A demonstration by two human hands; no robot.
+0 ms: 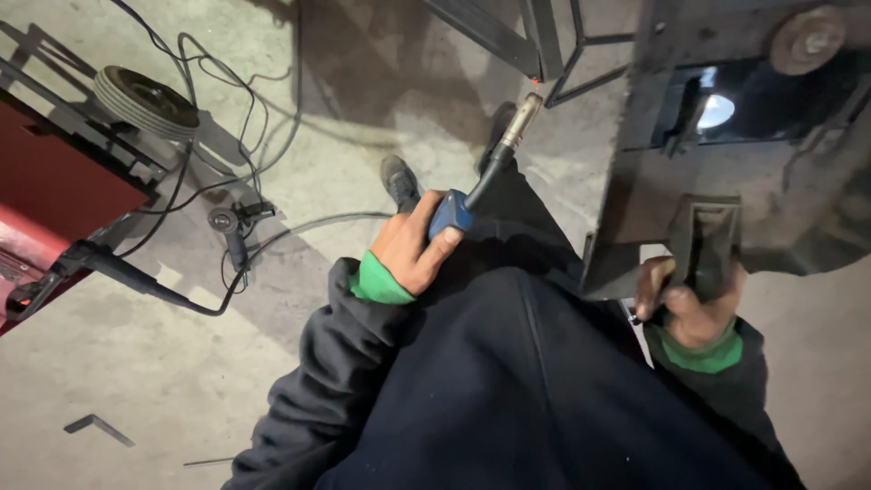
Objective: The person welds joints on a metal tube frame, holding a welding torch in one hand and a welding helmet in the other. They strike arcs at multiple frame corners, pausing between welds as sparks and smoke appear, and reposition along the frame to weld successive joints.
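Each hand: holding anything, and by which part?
Left hand grips the welding torch by its blue handle. Right hand holds the welding shield by its bottom handle.

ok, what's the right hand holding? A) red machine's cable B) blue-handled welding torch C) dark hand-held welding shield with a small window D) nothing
C: the right hand grips the handle of the dark hand-held welding shield; the left hand holds the blue-handled welding torch.
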